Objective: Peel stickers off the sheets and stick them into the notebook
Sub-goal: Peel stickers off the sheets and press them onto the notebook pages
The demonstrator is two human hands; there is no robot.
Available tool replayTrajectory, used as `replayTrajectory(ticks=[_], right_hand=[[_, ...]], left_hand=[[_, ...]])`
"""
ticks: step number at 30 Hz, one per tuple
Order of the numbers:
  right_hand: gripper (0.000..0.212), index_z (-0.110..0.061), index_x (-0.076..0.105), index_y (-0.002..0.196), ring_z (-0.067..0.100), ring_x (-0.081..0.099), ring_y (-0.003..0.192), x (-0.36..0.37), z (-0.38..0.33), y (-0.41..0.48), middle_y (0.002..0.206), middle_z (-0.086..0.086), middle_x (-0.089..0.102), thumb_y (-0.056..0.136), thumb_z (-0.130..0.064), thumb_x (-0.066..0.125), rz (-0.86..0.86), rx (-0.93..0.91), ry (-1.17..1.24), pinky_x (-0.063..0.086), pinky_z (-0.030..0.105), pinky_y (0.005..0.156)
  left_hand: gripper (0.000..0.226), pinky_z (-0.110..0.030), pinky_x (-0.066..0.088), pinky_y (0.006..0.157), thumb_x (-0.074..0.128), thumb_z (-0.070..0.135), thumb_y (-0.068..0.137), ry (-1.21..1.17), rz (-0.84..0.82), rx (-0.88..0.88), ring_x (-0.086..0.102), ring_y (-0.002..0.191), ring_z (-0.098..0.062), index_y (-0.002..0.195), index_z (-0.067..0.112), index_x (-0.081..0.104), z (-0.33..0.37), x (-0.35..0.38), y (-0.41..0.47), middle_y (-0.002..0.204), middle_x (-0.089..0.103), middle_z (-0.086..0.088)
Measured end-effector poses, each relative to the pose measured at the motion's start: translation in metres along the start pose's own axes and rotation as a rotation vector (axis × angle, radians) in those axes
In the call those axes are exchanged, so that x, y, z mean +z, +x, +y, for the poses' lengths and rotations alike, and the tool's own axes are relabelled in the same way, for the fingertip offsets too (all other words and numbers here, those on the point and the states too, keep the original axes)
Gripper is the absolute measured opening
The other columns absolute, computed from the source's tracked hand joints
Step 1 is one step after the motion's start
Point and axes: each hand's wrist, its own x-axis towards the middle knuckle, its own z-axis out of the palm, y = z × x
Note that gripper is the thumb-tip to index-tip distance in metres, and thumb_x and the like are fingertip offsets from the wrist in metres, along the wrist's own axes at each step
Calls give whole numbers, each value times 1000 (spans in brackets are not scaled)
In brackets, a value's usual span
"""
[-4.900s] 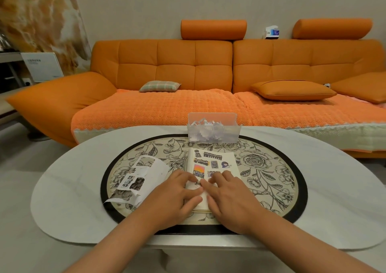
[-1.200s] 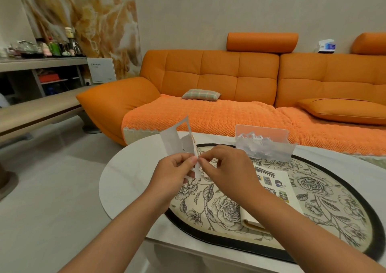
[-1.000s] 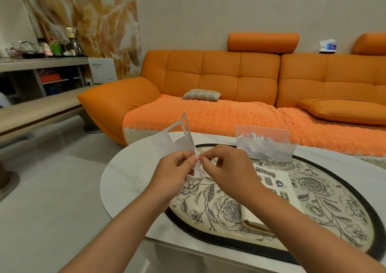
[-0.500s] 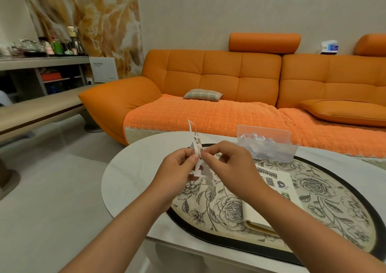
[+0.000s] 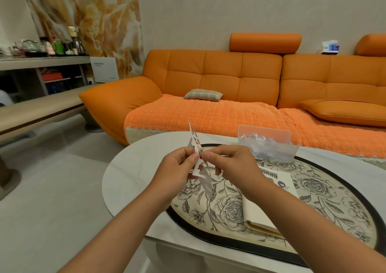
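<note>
an orange sofa [image 5: 229,80] runs behind the floral mat [image 5: 313,193], which lies on a white oval table [image 5: 129,168]. the open notebook [image 5: 288,178] lies flat near the mat's middle, partly under the right forearm, and a clear box [image 5: 269,147] of paper scraps stands at the mat's far edge. above the mat's left end the left hand [image 5: 177,168] and right hand [image 5: 231,162] meet fingertip to fingertip, each pinching with thumb and forefinger the cut-up sticker sheet [image 5: 199,168], held in the air nearly upright and edge-on.
</note>
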Motion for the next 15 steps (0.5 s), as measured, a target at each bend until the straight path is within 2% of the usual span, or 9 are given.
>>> replayTrajectory(ticks=[5,8,10,15], right_hand=[[7,-12,81,85,10,51,52,0,-1,0,71,-6,74,87,-16,76,-22,33,71,40,15,46],[7,-14,81,85,8,51,49,0,0,0,62,-13,69,87,-19,76,-4,23,-9,39,14,46],[8,-14,81,86,7,51,48,-1,0,0,58,-15,67,87,-21,77,5,18,-23,39,13,45],[8,-16,81,82,12,53,54,1,-1,0,73,-4,74,82,-24,81,-7,17,31,40,14,47]], left_hand=[[22,-27,57,77,51,19,104,-4,-5,-2,72,93,-14,105,24,72,1,0,-1,93,77,3],[22,-24,55,74,51,19,104,6,-12,-2,71,90,-14,105,23,72,0,0,-1,92,77,1],[21,-28,56,77,51,19,104,-6,-13,-4,72,93,-17,105,22,73,-1,0,-1,93,77,0],[21,-34,55,81,52,19,104,-17,-6,8,71,96,-19,104,21,73,0,-2,0,93,77,0]])
